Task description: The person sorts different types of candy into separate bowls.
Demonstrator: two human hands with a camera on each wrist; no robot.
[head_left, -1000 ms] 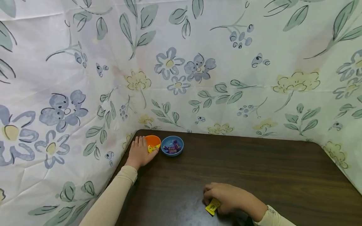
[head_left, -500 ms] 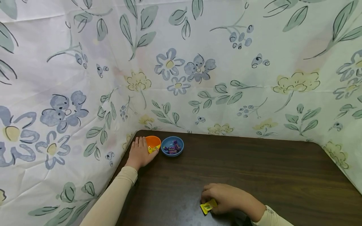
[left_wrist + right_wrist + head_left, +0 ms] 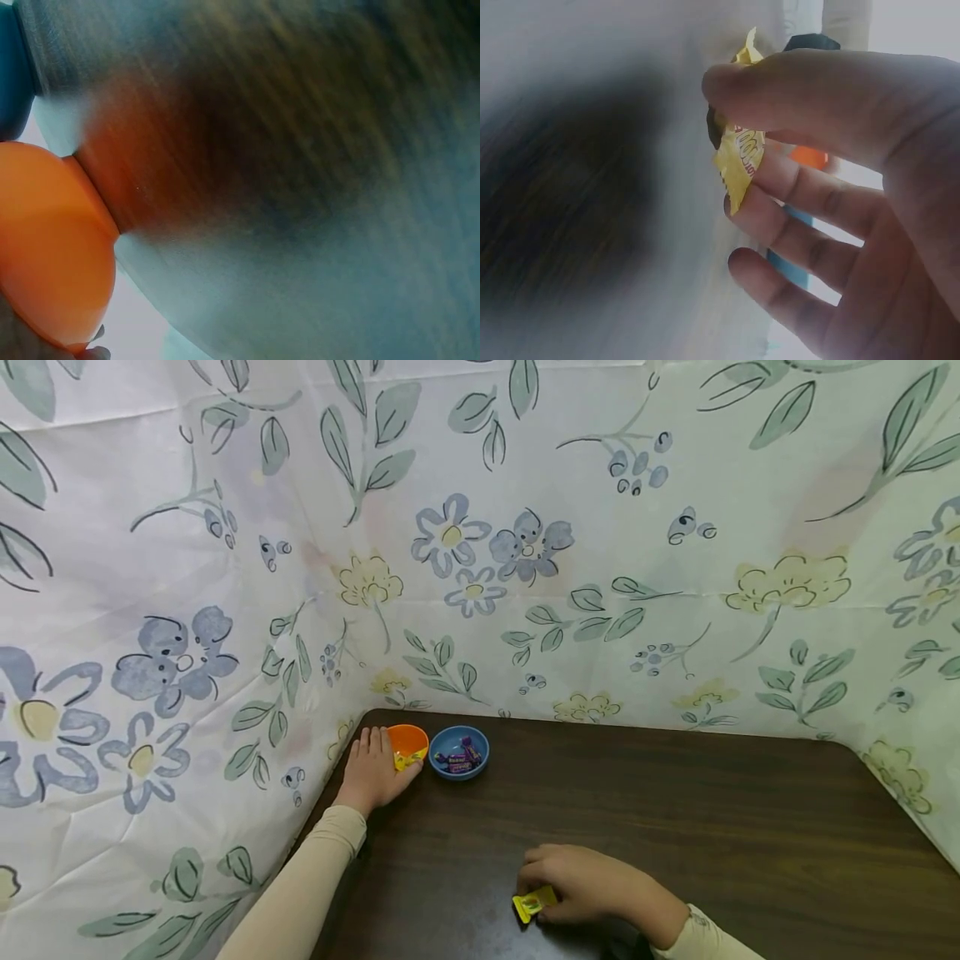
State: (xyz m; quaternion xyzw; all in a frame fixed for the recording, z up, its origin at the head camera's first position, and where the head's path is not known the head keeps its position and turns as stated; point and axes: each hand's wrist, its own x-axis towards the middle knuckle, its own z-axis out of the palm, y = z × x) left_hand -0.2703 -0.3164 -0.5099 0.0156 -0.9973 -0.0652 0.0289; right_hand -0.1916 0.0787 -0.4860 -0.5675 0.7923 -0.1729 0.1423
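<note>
In the head view my left hand rests against the left and near sides of an orange bowl, its fingers straight and the thumb along the near side. A yellow-wrapped candy shows inside that bowl. In the left wrist view the orange bowl fills the left side, with fingertips at its lower rim. My right hand, low over the near part of the table, pinches a yellow-wrapped candy. The right wrist view shows this candy between thumb and fingers; the other fingers are spread.
A blue bowl holding several purple-wrapped candies stands right beside the orange bowl. Both sit at the far left corner of the dark wooden table. Floral cloth hangs along the back and both sides.
My right hand has slid left with the yellow candy, which has turned slightly in the fingers. The left hand has stayed against the orange bowl. The head view has tilted up a little.
</note>
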